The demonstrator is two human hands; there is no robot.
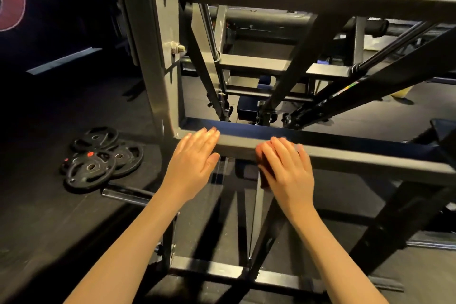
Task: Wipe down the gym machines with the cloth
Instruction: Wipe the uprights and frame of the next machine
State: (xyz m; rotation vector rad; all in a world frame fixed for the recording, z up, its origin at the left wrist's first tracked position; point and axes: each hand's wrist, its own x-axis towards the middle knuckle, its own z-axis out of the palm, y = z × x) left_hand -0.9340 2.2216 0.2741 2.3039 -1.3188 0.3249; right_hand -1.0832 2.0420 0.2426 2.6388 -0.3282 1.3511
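Head-worn view, facing forward and down, close to machine frame point(345, 157)

Dark red cloth point(263, 177), bunched, mostly hidden under the flat right hand point(286, 170), which presses it vs. the front of the horiz. crossbar point(357, 158). Gym machine point(158, 57): grey-black steel frame w/ angled rails, bolted plate up top.

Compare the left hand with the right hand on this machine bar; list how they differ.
The left hand rests bare on the crossbar; the right hand presses a dark red cloth against it. The left hand sits near the crossbar's left end, the right hand further along to the right. Both are palm down with fingers fairly straight.
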